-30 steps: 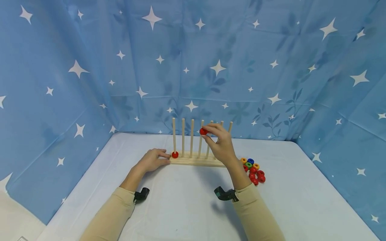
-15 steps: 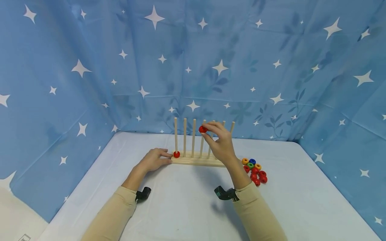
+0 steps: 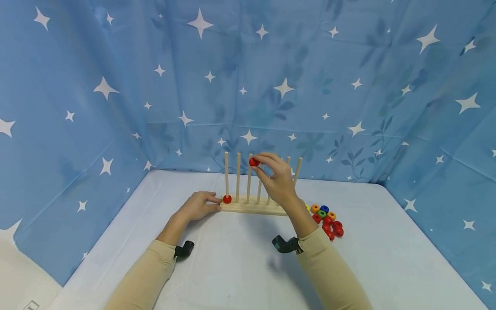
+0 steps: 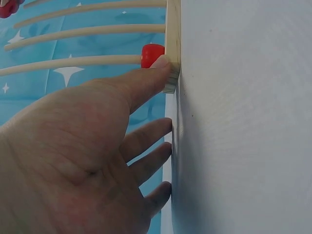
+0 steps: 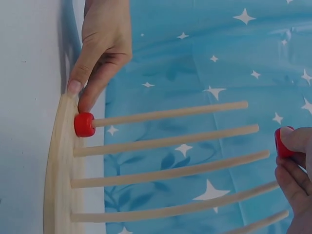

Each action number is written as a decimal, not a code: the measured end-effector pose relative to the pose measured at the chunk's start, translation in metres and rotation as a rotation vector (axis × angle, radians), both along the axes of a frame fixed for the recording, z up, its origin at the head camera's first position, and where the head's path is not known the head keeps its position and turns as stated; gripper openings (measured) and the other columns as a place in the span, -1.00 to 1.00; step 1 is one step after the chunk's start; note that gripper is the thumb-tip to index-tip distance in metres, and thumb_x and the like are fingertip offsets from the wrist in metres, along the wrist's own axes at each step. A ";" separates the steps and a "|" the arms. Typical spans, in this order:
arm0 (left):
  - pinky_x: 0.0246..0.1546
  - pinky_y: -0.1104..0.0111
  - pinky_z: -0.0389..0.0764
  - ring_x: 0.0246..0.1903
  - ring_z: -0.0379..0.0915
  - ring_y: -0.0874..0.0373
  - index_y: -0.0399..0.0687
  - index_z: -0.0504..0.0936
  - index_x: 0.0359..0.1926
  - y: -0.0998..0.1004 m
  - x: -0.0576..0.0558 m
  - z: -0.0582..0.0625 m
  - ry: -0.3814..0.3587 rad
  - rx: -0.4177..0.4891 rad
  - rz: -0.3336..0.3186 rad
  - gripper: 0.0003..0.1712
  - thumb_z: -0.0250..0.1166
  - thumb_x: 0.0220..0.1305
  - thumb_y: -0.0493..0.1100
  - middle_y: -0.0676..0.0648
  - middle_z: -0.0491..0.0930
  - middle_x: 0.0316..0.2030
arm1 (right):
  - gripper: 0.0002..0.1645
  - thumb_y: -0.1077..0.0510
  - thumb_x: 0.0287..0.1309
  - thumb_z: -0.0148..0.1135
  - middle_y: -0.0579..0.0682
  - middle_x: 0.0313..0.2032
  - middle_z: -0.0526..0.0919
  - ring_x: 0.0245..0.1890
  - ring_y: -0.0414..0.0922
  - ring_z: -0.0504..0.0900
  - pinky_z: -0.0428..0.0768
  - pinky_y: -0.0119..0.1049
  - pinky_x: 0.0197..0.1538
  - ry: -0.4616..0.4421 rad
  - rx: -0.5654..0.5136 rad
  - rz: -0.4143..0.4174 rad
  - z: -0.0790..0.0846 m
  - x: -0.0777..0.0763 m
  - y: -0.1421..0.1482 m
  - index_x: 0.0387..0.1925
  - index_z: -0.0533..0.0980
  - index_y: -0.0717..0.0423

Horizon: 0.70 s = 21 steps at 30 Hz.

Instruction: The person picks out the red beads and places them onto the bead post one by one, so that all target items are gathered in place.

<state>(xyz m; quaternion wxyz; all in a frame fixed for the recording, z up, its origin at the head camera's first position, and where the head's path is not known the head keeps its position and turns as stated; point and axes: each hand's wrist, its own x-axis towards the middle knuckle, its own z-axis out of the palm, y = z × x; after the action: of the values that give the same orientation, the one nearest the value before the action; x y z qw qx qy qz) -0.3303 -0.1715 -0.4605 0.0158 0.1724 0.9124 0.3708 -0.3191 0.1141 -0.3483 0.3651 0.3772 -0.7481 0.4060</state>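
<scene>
A wooden peg rack with a row of upright pegs stands on the table. One red bead sits at the foot of its leftmost peg. My left hand pinches the rack's left end between thumb and forefinger, the other fingers stretched out against the table. My right hand pinches another red bead between thumb and fingertips, up at the height of the peg tops. In the head view this bead overlaps the top of the third peg; the right wrist view shows it apart from the peg tips.
Right of the rack lies a cluster of loose beads: several red beads, orange ones, a green bead, a blue bead and a partly hidden yellow one. A blue star-patterned curtain hangs behind the white table.
My right hand has carried its red bead left and slightly up, from near the fourth peg to the third peg's top. My left hand has stayed at the rack's end.
</scene>
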 end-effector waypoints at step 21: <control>0.43 -0.24 0.30 0.44 0.30 -0.37 -0.02 0.79 0.12 -0.001 0.000 0.000 0.020 -0.032 -0.001 -0.64 0.43 0.36 -0.04 -0.30 0.51 0.37 | -0.72 0.34 0.24 0.44 0.18 -0.03 0.74 -0.02 0.06 0.77 0.74 -0.12 0.03 0.148 0.064 0.000 0.018 -0.006 -0.025 -0.02 0.70 0.33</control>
<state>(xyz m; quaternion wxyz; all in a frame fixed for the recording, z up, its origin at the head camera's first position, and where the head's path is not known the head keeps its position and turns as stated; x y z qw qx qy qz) -0.3300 -0.1724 -0.4601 0.0094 0.1761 0.9183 0.3545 -0.3249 0.0886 -0.3306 0.4074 0.4175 -0.7315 0.3529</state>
